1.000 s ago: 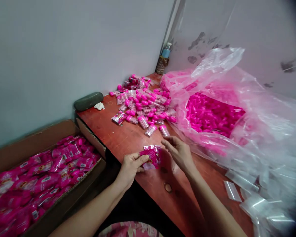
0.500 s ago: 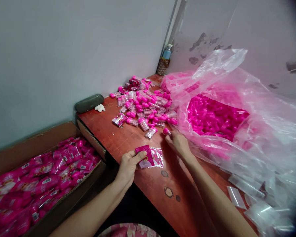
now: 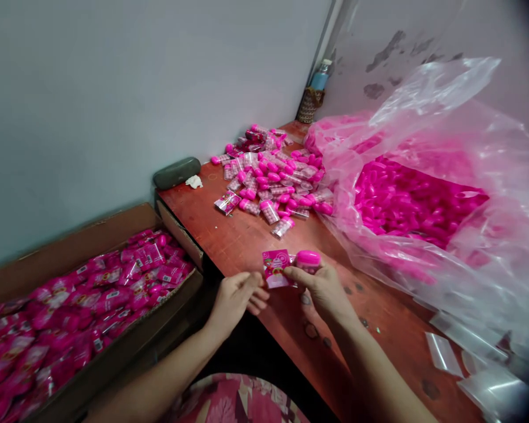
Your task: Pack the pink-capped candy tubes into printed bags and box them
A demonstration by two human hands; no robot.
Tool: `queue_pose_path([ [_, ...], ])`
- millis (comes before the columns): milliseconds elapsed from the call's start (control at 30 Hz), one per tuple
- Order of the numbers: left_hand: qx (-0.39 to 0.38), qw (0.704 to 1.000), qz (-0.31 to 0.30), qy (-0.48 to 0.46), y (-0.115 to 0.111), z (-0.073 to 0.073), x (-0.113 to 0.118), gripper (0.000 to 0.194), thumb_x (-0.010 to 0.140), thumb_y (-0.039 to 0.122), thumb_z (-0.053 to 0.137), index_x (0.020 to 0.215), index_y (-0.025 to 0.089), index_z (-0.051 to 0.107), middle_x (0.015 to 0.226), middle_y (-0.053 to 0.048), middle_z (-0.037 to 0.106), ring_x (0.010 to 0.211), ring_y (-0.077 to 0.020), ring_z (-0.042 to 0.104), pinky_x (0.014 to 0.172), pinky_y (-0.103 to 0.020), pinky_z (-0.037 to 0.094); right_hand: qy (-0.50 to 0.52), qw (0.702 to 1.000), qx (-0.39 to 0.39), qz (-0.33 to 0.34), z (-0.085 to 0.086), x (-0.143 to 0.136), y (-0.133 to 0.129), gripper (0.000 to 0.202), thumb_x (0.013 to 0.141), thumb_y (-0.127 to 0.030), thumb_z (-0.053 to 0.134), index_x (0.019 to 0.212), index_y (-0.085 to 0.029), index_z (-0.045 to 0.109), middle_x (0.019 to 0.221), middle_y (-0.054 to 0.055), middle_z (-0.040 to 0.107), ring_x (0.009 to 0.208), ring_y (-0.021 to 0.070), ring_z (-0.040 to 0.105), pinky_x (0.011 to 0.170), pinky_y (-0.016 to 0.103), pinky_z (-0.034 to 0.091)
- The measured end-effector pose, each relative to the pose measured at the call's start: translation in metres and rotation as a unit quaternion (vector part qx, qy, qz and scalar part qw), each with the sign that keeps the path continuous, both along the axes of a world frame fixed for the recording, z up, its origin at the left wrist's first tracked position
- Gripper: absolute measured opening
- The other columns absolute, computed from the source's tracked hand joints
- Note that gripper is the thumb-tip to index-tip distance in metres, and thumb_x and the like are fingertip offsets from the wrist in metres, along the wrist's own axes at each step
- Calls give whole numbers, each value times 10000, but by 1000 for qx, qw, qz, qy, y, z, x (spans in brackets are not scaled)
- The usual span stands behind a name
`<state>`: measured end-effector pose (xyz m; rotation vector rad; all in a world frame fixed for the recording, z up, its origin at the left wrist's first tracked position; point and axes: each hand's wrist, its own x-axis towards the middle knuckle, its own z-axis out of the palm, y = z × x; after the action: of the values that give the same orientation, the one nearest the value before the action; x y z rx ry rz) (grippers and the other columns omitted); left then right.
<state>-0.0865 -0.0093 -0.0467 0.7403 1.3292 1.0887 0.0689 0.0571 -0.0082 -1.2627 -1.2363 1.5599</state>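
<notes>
Above the wooden table, my right hand pinches a pink printed packet by its right edge. The same hand also holds a small container with a pink cap. Just left of the packet is my left hand, its slightly blurred fingers loosely stretched out with nothing seen in them. Beyond both hands lies a heap of small clear pink-capped containers filled with pale round pieces. Another printed packet rests at the heap's front left.
A cardboard box full of pink packages stands at the left. On the right, a large clear plastic bag holds many pink caps. Small clear bags lie at the right front. A dark case sits by the wall.
My right hand has brought a pink-capped container back toward my left hand and now grips the printed packet too. My left hand has let go of the packet. The view has shifted slightly.
</notes>
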Motion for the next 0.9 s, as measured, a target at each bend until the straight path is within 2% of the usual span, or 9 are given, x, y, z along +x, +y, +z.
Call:
queue_pose_path([
  [133, 23, 961, -11, 274, -33, -36, -43, 308, 678, 473, 594, 616, 174, 634, 567, -26, 624, 560, -158, 576, 563, -242, 440, -9, 1000, 0, -12, -10, 7, -1, 225, 584, -279, 726, 616, -188, 523, 522, -61, 497, 462, 90, 426, 446, 212, 301],
  [200, 8, 952, -55, 301, -35, -59, -54, 294, 628, 448, 638, 744, 179, 667, 615, -18, 645, 650, -193, 592, 622, -267, 441, 9, 1000, -17, -7, -9, 4, -4, 229, 562, -267, 738, 621, -183, 533, 542, -54, 508, 480, 94, 440, 465, 216, 323],
  [267, -15, 954, -115, 275, -30, -81, -57, 439, 604, 436, 652, 946, 161, 652, 654, -15, 662, 697, -230, 602, 634, -292, 443, 25, 999, -37, -9, -6, -2, -8, 230, 548, -267, 741, 606, -179, 536, 542, -51, 510, 490, 99, 451, 483, 222, 339],
  [367, -25, 971, -123, 201, -25, -104, -60, 528, 607, 411, 648, 1056, 134, 612, 851, -45, 686, 844, -268, 596, 715, -314, 442, 34, 998, -48, -13, -2, -10, -13, 212, 556, -267, 731, 597, -174, 545, 550, -47, 524, 502, 100, 460, 496, 223, 339],
  [467, -17, 988, -123, 90, -34, -116, -71, 485, 632, 363, 635, 1059, 135, 610, 1016, -73, 654, 943, -258, 575, 803, -335, 426, 39, 998, -43, -8, -3, -11, -13, 214, 567, -265, 722, 575, -175, 528, 523, -55, 505, 469, 89, 421, 463, 214, 292],
  [567, -45, 992, -121, -2, -49, -122, -86, 427, 652, 327, 611, 1029, 129, 626, 968, -83, 672, 915, -249, 597, 818, -367, 430, 49, 998, -37, -6, -8, -12, -14, 212, 592, -277, 704, 576, -178, 518, 515, -57, 487, 453, 84, 397, 454, 214, 270],
  [700, -61, 993, -77, 67, -60, -105, -88, 339, 642, 261, 578, 950, 153, 667, 885, -71, 694, 861, -244, 622, 828, -395, 438, 55, 998, -39, -2, -7, -13, -16, 204, 589, -270, 712, 590, -176, 532, 493, -64, 476, 438, 80, 378, 447, 213, 256],
  [800, 33, 979, -33, 200, -52, -61, -69, 266, 704, 228, 507, 900, 192, 684, 908, -54, 686, 860, -215, 621, 861, -362, 426, 59, 997, -50, -4, -4, -13, -18, 189, 587, -253, 719, 607, -169, 551, 513, -58, 500, 455, 81, 398, 462, 214, 271],
  [900, 91, 982, -44, 161, -34, -12, -47, 318, 747, 298, 529, 1030, 190, 627, 982, -65, 662, 914, -214, 600, 823, -313, 450, 65, 997, -50, 2, -4, -12, -20, 183, 597, -241, 717, 590, -166, 551, 506, -60, 496, 451, 77, 395, 460, 213, 269],
])
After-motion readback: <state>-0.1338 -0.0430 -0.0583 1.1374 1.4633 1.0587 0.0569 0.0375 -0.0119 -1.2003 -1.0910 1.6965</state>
